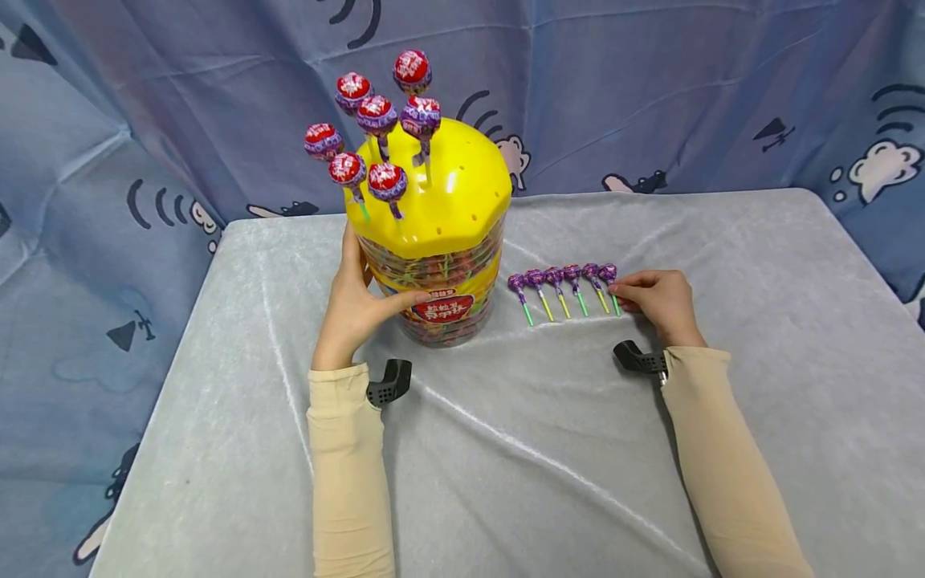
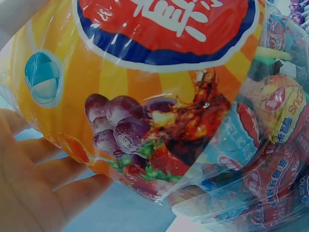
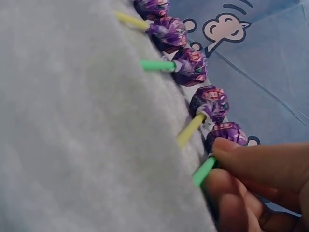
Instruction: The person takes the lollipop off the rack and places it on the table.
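Observation:
A clear plastic candy jar [image 1: 442, 309] with a yellow domed lid [image 1: 462, 193] stands upright on the table. My left hand [image 1: 354, 301] holds its left side, thumb across the front of the label [image 2: 169, 72] and fingers round the side. Several wrapped lollipops [image 1: 386, 181] stick up from holes in the lid's left half. To the right of the jar, more purple-wrapped lollipops [image 1: 553, 276] lie in a row with green and yellow sticks. Thumb and fingers of my right hand [image 1: 659, 299] pinch the green stick of the rightmost lollipop [image 3: 227, 133], just below its head.
Grey plush cloth [image 1: 506, 466] covers the table, with a few creases. A blue patterned curtain [image 1: 650, 96] hangs behind it and along the left. More small empty holes dot the right part of the lid. Wrapped candies [image 2: 270, 179] fill the jar behind its label.

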The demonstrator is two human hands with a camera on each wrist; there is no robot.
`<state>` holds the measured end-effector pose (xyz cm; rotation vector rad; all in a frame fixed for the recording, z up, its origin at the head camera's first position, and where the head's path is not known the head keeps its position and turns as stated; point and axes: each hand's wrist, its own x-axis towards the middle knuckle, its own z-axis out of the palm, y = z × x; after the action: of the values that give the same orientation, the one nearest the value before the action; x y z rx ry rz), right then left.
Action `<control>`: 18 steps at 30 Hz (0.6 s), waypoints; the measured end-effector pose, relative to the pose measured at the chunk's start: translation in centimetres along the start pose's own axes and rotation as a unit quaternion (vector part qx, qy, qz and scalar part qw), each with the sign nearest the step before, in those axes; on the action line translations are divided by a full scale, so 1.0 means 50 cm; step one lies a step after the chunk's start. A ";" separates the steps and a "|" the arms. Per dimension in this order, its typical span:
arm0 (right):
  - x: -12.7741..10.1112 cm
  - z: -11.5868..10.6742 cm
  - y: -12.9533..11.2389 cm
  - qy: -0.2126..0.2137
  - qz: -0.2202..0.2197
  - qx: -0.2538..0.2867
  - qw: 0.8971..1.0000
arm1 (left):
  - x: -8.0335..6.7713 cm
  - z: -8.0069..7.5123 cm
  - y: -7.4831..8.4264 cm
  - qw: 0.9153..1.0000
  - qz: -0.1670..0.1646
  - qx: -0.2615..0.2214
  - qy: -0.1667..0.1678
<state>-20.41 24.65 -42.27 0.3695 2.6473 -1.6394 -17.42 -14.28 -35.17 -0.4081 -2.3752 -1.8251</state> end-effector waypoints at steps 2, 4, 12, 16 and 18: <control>-0.001 0.001 0.000 0.001 -0.003 -0.012 1.000 | 0.000 0.000 0.000 1.000 0.002 0.000 0.001; -0.001 0.001 -0.001 0.002 -0.006 -0.026 1.000 | 0.000 0.000 -0.001 1.000 0.004 0.000 0.002; -0.004 -0.005 -0.004 0.016 -0.008 -0.059 0.998 | 0.001 -0.002 0.005 1.000 -0.006 -0.004 0.001; -0.008 -0.012 -0.010 0.032 -0.020 -0.076 0.996 | -0.006 -0.001 0.035 1.000 -0.007 -0.004 -0.002; -0.010 -0.011 -0.014 0.039 -0.029 -0.057 0.997 | -0.010 0.000 0.051 1.000 -0.008 -0.003 -0.005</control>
<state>-20.00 24.76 -41.32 0.3629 2.8196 -1.5086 -16.22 -13.74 -32.93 -0.4003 -2.3872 -1.8406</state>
